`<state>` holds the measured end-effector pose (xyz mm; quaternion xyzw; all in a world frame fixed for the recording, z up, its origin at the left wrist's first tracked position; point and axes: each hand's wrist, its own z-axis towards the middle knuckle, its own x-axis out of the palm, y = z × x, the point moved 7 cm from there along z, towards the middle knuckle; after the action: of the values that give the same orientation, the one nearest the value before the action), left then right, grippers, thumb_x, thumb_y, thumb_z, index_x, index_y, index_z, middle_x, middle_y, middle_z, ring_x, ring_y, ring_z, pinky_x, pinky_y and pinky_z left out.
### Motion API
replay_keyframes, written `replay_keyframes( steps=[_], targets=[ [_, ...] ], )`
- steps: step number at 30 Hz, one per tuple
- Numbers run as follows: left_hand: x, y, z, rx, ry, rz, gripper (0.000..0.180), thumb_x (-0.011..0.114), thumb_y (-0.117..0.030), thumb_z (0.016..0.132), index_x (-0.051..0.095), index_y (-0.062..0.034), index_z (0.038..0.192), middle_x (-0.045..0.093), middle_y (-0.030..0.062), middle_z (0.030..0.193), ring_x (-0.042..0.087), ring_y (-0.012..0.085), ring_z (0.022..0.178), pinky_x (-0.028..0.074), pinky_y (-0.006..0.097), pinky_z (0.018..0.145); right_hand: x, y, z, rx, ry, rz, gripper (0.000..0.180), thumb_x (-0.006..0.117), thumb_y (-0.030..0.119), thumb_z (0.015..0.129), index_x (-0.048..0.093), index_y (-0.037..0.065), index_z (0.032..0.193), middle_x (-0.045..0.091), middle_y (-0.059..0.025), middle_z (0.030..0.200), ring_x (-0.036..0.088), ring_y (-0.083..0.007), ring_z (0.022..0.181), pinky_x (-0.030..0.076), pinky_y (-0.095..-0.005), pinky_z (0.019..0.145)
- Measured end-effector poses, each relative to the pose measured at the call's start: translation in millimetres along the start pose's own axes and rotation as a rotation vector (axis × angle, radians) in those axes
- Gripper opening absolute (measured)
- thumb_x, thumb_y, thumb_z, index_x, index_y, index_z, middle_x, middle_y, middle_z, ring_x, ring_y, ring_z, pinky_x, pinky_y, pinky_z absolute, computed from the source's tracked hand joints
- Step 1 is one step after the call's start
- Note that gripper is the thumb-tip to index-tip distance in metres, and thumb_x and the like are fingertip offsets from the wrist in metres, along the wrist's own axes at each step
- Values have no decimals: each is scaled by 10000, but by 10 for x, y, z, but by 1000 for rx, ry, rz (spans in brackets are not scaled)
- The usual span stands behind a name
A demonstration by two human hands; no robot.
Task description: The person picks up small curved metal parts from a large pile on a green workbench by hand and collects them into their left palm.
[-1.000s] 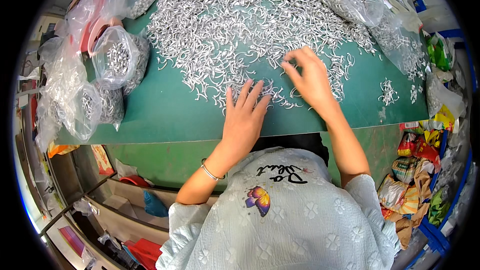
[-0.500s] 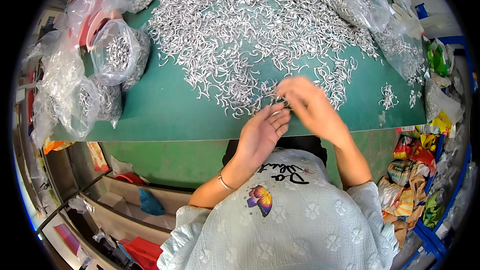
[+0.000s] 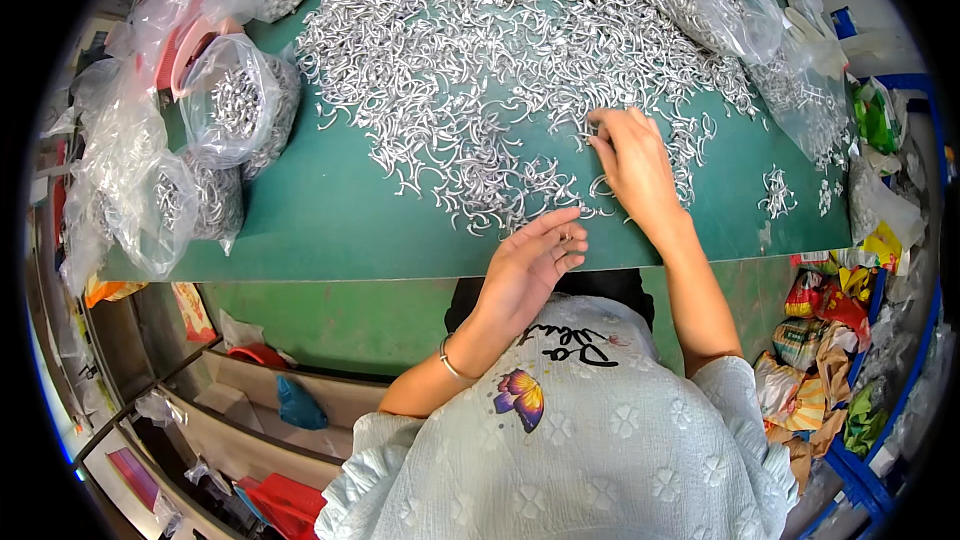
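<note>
Slim, curved silver metal pieces lie heaped across a green counter, within reach of both hands.

We see the pieces (image 3: 430,70) as glossy little crescents, some thicker toward one end, piled densely toward the far side of the counter (image 3: 320,240) and thinning toward its near edge. The right hand (image 3: 637,165) is over the thinner scatter, thumb and forefinger bent and slightly apart among the pieces; we cannot tell whether it has hold of one. The left hand (image 3: 530,258) is half curled near the counter's edge, just beside the nearest pieces; we cannot tell what, if anything, lies in it. On the pale blue-grey textured shirt (image 3: 620,440) we make out black script lettering (image 3: 585,350) above a purple-and-orange butterfly (image 3: 520,399).
</note>
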<state>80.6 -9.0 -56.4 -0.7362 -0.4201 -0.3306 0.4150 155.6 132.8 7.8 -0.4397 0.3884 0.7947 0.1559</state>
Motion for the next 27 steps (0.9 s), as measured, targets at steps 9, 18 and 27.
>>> replay_keyframes(
  steps=[9,18,27],
  targets=[
    [162,-54,21,-41,-44,-157,379,415,-211,1001,470,45,1276,587,129,1038,575,185,832,478,305,766,-257,252,-180,13,143,357,133,629,10,819,635,0,951,620,-111,864,587,-257,848,460,-337,761],
    [132,96,-73,-141,137,-251,298,508,-76,940,517,-8,1230,538,62,937,355,74,559,352,207,549,-203,-84,-102,62,-62,-1,141,680,93,781,604,33,882,577,-102,864,531,-287,856,399,-384,788],
    [100,188,-85,-209,97,-340,261,444,-67,956,518,-27,1204,478,30,784,328,52,499,309,194,470,-265,-302,-187,383,68,259,122,680,2,761,572,-34,805,577,-117,748,572,-255,682,458,-359,635]
  ],
)
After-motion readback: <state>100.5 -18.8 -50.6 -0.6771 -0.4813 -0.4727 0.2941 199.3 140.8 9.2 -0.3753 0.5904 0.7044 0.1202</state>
